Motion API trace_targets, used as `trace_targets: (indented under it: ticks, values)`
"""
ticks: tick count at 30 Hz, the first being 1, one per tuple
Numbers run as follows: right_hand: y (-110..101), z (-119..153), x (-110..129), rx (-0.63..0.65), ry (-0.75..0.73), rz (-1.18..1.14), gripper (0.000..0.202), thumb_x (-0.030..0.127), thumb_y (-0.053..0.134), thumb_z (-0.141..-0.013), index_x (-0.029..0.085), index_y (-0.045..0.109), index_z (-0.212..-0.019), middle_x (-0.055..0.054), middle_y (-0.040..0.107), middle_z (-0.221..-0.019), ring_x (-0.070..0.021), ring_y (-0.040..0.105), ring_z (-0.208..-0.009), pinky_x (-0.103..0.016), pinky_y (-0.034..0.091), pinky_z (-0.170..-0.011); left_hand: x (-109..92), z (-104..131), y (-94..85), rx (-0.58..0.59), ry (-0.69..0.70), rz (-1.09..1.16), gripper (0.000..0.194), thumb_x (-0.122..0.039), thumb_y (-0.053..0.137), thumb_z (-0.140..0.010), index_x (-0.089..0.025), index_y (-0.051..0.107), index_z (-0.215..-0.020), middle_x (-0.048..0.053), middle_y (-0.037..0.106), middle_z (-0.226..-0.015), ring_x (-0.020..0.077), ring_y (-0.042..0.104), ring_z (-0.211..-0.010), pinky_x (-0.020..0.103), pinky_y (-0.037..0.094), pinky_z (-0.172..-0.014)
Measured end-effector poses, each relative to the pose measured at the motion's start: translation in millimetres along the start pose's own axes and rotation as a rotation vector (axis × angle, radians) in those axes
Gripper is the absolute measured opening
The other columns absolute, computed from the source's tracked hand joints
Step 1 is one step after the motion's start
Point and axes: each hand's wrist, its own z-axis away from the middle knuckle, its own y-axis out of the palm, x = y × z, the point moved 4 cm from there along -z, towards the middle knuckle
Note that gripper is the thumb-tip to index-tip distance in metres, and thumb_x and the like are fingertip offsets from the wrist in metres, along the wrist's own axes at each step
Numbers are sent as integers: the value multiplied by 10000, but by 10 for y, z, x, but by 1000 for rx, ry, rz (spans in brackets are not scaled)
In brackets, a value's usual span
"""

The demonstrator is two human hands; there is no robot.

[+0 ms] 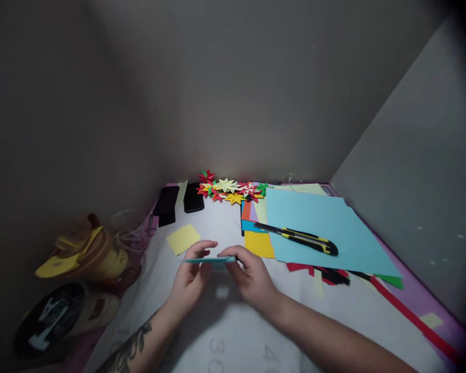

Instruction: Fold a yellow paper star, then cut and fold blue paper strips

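A small piece of light blue paper is held edge-on above the table, so its face hardly shows. At its left end, my left hand pinches it between thumb and fingers. My right hand grips the other end, with thumb below and fingers above. Just beyond my left hand lies a yellow paper square. To the right, a black and yellow utility knife rests on a large light blue sheet.
Folded paper stars are heaped at the back wall, beside two dark phones. Coloured paper scraps and a long red strip lie at right. Left stand a yellow-brown container and a dark-topped canister.
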Motion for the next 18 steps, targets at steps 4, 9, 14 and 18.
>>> trace_targets:
  ticks: [4, 9, 14, 18]
  values:
    - [151, -32, -66, 59, 28, -51, 208, 290, 468, -884, 185, 552, -1042, -45, 635, -950, -165, 589, -852, -270, 474, -748, 1, -15, -10, 3, 18, 14, 422, -455, 471, -872, -230, 443, -1228, 106, 524, -1243, 243, 467, -1191, 400, 376, -994]
    - [162, -30, -118, 9, 73, -77, 155, 298, 469, -890, 184, 571, -909, -17, 607, -832, -153, 559, -779, -262, 454, -725, -19, 37, 106, 84, -15, 24, 471, -423, 497, -865, -222, 406, -1281, 121, 475, -1317, 253, 422, -1244, 411, 329, -1043]
    - [163, -32, -250, 37, 139, -151, 172, 349, 529, -859, 183, 572, -866, 11, 565, -746, -134, 515, -688, -240, 426, -637, 97, 4, 136, 128, -63, 45, 490, -430, 475, -879, -211, 380, -1306, 137, 444, -1356, 253, 393, -1277, 411, 319, -1052]
    - [96, -43, -612, -74, 337, -274, 234, 406, 579, -816, 172, 580, -832, -3, 586, -727, -165, 543, -694, -284, 450, -643, -36, 17, 60, -103, 24, 137, 627, -527, 521, -825, -259, 318, -1354, 119, 290, -1467, 270, 283, -1345, 445, 243, -1091]
